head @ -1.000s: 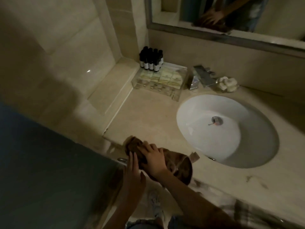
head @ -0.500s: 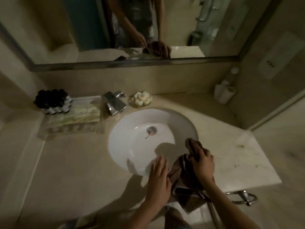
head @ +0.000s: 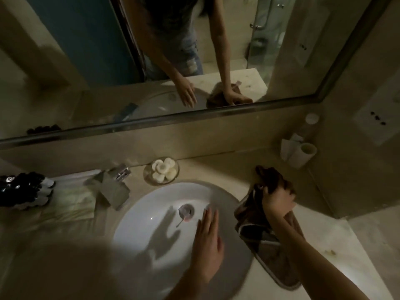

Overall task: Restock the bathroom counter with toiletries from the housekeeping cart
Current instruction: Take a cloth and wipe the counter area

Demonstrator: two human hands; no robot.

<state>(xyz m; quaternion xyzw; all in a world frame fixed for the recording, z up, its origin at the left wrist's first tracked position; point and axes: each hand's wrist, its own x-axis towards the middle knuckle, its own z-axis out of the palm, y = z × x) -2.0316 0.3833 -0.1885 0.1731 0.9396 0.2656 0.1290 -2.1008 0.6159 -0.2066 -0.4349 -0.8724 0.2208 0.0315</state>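
My right hand [head: 277,201] grips a dark brown cloth [head: 257,221] on the beige counter [head: 337,239], just right of the white sink [head: 151,224]. With fingers straight, my left hand [head: 207,241] hovers flat over the sink's right side. At the far left, several small dark bottles [head: 23,191] stand on a clear tray [head: 71,204] that holds pale packets. A glass dish of white soaps [head: 162,172] sits behind the sink.
A chrome tap [head: 112,185] juts over the basin's back left. Two upturned white cups [head: 299,151] and a capped bottle [head: 311,119] stand in the back right corner. A mirror [head: 173,61] spans the wall; a side wall closes the counter on the right.
My right hand has carried the cloth from the counter's front edge to the right of the sink and farther back. My left hand has moved forward over the basin.
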